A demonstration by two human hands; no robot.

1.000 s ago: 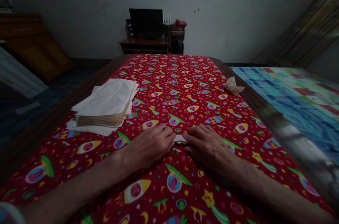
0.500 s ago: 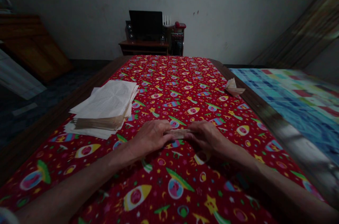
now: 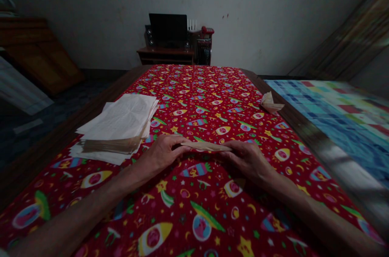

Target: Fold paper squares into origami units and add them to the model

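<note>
A narrow strip of folded paper [image 3: 206,146] spans the gap between my two hands, just above the red patterned cloth [image 3: 182,196]. My left hand [image 3: 165,151] pinches its left end between thumb and fingers. At the other end, my right hand [image 3: 247,158] grips it the same way, with the fingertips partly hidden behind the paper. To the left of my left hand lies a thick stack of thin whitish paper sheets [image 3: 121,115], its edges uneven. A folded paper piece [image 3: 271,104] with pointed flaps stands near the cloth's right edge.
Dark wooden table edges [image 3: 100,115] border the cloth. Beyond the far end stand a black monitor [image 3: 168,28] with speakers and a red telephone [image 3: 207,30] against the wall. A bed with a checked blue cover [image 3: 319,107] is at the right, a wooden cabinet [image 3: 36,58] at the left.
My hands have moved farther apart and slightly up, so more of the folded paper strip shows between them. The view has shifted slightly.
</note>
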